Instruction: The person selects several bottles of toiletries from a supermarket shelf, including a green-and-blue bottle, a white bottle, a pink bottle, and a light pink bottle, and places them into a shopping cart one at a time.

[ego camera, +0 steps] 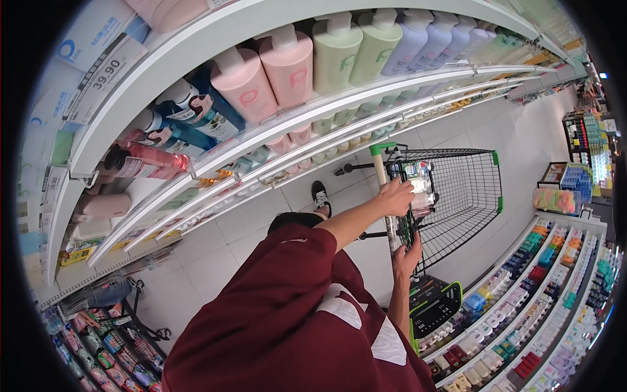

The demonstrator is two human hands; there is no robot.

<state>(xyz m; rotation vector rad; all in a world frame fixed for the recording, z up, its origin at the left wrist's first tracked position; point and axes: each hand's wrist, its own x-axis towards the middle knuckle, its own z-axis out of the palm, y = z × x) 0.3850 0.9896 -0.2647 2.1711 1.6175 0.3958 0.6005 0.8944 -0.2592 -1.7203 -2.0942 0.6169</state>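
Observation:
A black wire shopping cart (460, 188) with green corner pieces stands in front of me. My left hand (397, 196) reaches across its pale handle (379, 169), fingers over the packaged goods (420, 185) at the cart's near end. Whether those fingers grip anything is hidden. Beside the lower end of the handle, my right hand (409, 257) is against the cart's dark frame, thumb and fingers apart. Its grip cannot be made out. A black basket with a green rim (460, 294) is close to my right forearm; what supports it is hidden.
Along my left runs a white shelf (274, 125) with pink pump bottles (245, 85), green pump bottles (338, 54) and lilac ones (406, 41). Racks of small boxed goods (509, 318) line the right side. Pale floor tiles (205, 259) and my shoe (320, 195) show below.

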